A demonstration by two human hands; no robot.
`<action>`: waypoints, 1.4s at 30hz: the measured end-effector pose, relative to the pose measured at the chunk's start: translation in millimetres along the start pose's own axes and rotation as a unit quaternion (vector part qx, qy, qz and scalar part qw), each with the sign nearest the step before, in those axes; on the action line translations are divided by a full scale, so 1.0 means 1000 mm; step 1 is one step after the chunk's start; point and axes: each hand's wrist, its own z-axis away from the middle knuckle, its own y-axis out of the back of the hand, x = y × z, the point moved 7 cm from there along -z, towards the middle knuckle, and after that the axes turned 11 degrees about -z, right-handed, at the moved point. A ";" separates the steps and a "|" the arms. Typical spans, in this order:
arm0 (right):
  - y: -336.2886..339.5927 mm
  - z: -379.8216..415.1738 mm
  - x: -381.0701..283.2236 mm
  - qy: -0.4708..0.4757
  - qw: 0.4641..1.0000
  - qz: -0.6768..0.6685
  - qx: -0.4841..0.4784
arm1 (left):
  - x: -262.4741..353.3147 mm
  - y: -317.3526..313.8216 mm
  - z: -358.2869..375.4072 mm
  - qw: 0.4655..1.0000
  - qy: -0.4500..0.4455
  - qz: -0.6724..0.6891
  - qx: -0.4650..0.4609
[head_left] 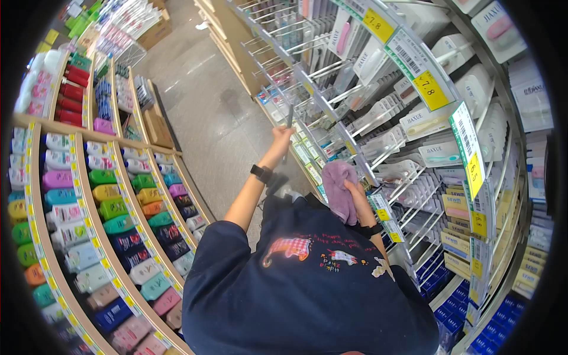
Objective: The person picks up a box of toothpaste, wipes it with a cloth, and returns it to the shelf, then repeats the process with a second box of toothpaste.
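Note:
My left hand [282,137] is closed around a narrow dark grey strip [290,115], held out over the aisle beside the right-hand rack. Its kind cannot be made out, and its lower end is blurred. In my right hand [356,195] is a bunched purple cloth [338,183], gripped close to the price-label rails of the rack. The cloth hangs down in front of my shirt. Near it, packaged items [408,189] hang on the metal hooks.
A display rack [367,151] with protruding wire hooks and hanging JIAXUE packs [441,155] stands close on my right. Wooden shelves of colourful bottles [112,207] line the left. Grey aisle floor [195,89] runs ahead, with cartons [155,32] at the far end.

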 end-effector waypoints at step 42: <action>0.048 0.269 0.024 0.198 0.949 -0.148 0.198 | -0.071 -0.214 0.058 0.551 -0.502 -0.643 -0.175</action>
